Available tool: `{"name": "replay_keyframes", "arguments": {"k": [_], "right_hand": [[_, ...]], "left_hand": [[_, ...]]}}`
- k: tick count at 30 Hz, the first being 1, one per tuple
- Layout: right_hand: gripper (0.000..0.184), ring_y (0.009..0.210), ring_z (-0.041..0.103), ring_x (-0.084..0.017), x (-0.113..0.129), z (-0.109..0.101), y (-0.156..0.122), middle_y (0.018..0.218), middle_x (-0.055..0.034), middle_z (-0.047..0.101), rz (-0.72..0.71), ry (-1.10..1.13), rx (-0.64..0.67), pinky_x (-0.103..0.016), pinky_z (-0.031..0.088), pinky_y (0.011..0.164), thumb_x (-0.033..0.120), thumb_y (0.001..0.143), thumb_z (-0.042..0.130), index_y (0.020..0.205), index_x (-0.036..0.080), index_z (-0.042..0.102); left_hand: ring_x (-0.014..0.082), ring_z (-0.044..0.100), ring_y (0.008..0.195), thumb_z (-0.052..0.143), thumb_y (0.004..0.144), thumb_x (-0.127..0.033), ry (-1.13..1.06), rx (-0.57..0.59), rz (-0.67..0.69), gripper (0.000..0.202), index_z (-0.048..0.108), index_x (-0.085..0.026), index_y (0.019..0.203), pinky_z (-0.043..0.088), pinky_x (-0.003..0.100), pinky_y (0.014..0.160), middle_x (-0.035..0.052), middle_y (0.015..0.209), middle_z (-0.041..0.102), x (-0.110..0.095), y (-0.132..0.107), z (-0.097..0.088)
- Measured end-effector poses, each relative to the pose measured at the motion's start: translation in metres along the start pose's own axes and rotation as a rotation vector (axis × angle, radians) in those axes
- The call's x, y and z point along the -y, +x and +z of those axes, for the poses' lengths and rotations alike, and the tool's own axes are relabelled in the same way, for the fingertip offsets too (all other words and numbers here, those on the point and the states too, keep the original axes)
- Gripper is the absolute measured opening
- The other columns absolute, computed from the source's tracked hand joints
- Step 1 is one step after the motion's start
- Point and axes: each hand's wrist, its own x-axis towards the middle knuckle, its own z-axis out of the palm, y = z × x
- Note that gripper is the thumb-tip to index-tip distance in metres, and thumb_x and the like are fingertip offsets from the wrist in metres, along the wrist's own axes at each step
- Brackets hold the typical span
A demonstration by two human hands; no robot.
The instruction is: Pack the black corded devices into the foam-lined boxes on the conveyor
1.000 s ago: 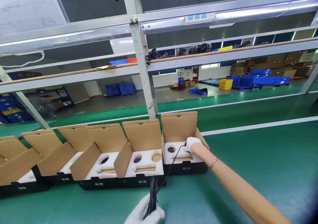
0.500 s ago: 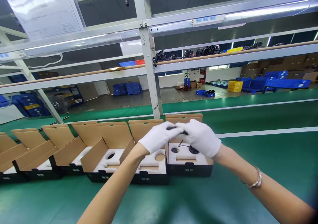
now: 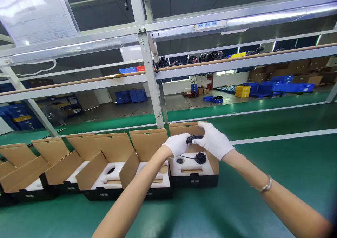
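Note:
Both my hands wear white gloves and meet above the rightmost open box (image 3: 195, 180). Between them is a bundle of black cable (image 3: 194, 138). My left hand (image 3: 179, 143) is closed around its left end, and my right hand (image 3: 214, 141) grips the right end, with those fingertips partly hidden. A thin black lead runs below the hands to a black round, knobbly part (image 3: 200, 158), which sits on the right of the white foam insert (image 3: 191, 164). That foam has a round hole at left and a long slot in front.
More open cardboard boxes (image 3: 110, 194) with white foam stand in a row to the left on the green bench (image 3: 200, 217). A metal post (image 3: 152, 79) rises behind them. Above runs a shelf (image 3: 237, 60) bearing black cables and wheels.
My view has shifted, so the boxes sit further left. My hands have drawn slightly apart, showing the black cable bundle between them and uncovering the round part on the foam.

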Motion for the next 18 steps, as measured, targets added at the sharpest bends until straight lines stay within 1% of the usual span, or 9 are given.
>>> {"name": "replay_keyframes", "arguments": {"k": [1, 2, 4, 6, 7, 10, 12, 15, 18], "right_hand": [[0.065, 0.115, 0.062, -0.031, 0.001, 0.001, 0.001, 0.129, -0.0138, 0.064, -0.056, -0.166, 0.026, -0.041, 0.051, 0.091, 0.039, 0.082, 0.071, 0.138, 0.021, 0.047], [0.059, 0.112, 0.064, -0.031, 0.002, 0.004, 0.003, 0.126, -0.0134, 0.065, -0.108, -0.297, 0.083, -0.041, 0.052, 0.088, 0.038, 0.086, 0.067, 0.14, 0.023, 0.046], [0.038, 0.102, 0.068, -0.03, 0.004, 0.019, 0.007, 0.112, -0.0139, 0.071, -0.135, -0.422, 0.215, -0.042, 0.053, 0.084, 0.033, 0.093, 0.061, 0.128, 0.02, 0.058], [0.022, 0.097, 0.069, -0.028, 0.004, 0.041, 0.013, 0.102, -0.0127, 0.072, -0.082, -0.45, 0.287, -0.044, 0.054, 0.085, 0.031, 0.095, 0.06, 0.108, 0.015, 0.067], [0.02, 0.097, 0.068, -0.026, 0.003, 0.053, 0.015, 0.102, -0.0116, 0.072, -0.057, -0.464, 0.316, -0.044, 0.054, 0.087, 0.03, 0.096, 0.06, 0.103, 0.014, 0.068], [0.023, 0.099, 0.067, -0.021, -0.001, 0.086, 0.021, 0.108, -0.0079, 0.069, -0.009, -0.466, 0.396, -0.043, 0.056, 0.088, 0.032, 0.095, 0.063, 0.106, 0.012, 0.066], [0.024, 0.101, 0.066, -0.022, -0.003, 0.1, 0.022, 0.113, -0.0081, 0.067, -0.005, -0.434, 0.423, -0.042, 0.057, 0.087, 0.033, 0.095, 0.064, 0.11, 0.015, 0.066], [0.025, 0.102, 0.064, -0.022, -0.005, 0.105, 0.022, 0.118, -0.0071, 0.066, -0.023, -0.375, 0.436, -0.04, 0.057, 0.087, 0.035, 0.096, 0.063, 0.115, 0.019, 0.064], [0.028, 0.099, 0.066, -0.021, -0.01, 0.094, 0.018, 0.113, -0.0079, 0.067, -0.041, -0.349, 0.436, -0.041, 0.057, 0.087, 0.037, 0.096, 0.061, 0.113, 0.015, 0.064]], "left_hand": [[0.0221, 0.066, 0.088, 0.057, 0.094, -0.035, 0.079, 0.021, 0.005, 0.027, 0.06, -0.015, 0.113, 0.055, 0.045, 0.085, 0.0071, 0.101, 0.067, 0.005, 0.005, 0.001], [0.022, 0.065, 0.089, 0.058, 0.095, -0.034, 0.148, 0.046, 0.011, 0.028, 0.059, -0.015, 0.115, 0.055, 0.046, 0.086, 0.0075, 0.102, 0.067, 0.01, 0.01, 0.003], [0.0219, 0.065, 0.093, 0.06, 0.094, -0.033, 0.26, 0.101, 0.021, 0.028, 0.059, -0.015, 0.116, 0.056, 0.045, 0.087, 0.0073, 0.106, 0.066, 0.018, 0.018, 0.011], [0.0221, 0.065, 0.096, 0.06, 0.095, -0.032, 0.354, 0.15, 0.007, 0.028, 0.059, -0.015, 0.116, 0.056, 0.045, 0.088, 0.0075, 0.108, 0.065, 0.023, 0.022, 0.022], [0.0222, 0.064, 0.097, 0.061, 0.095, -0.031, 0.396, 0.175, -0.009, 0.027, 0.06, -0.015, 0.116, 0.056, 0.045, 0.089, 0.0076, 0.109, 0.065, 0.025, 0.024, 0.029], [0.0239, 0.063, 0.104, 0.065, 0.092, -0.03, 0.517, 0.243, -0.089, 0.028, 0.061, -0.013, 0.114, 0.054, 0.046, 0.093, 0.0093, 0.114, 0.065, 0.026, 0.024, 0.05], [0.0269, 0.06, 0.113, 0.066, 0.092, -0.031, 0.589, 0.258, -0.175, 0.031, 0.061, -0.013, 0.116, 0.05, 0.05, 0.1, 0.0112, 0.119, 0.063, 0.025, 0.021, 0.065], [0.0315, 0.052, 0.127, 0.067, 0.091, -0.034, 0.633, 0.29, -0.292, 0.038, 0.06, -0.013, 0.121, 0.041, 0.058, 0.109, 0.0141, 0.131, 0.059, 0.024, 0.016, 0.089], [0.0323, 0.051, 0.129, 0.072, 0.087, -0.038, 0.555, 0.351, -0.32, 0.039, 0.064, -0.013, 0.116, 0.035, 0.061, 0.113, 0.0143, 0.13, 0.06, 0.028, 0.012, 0.11]]}}
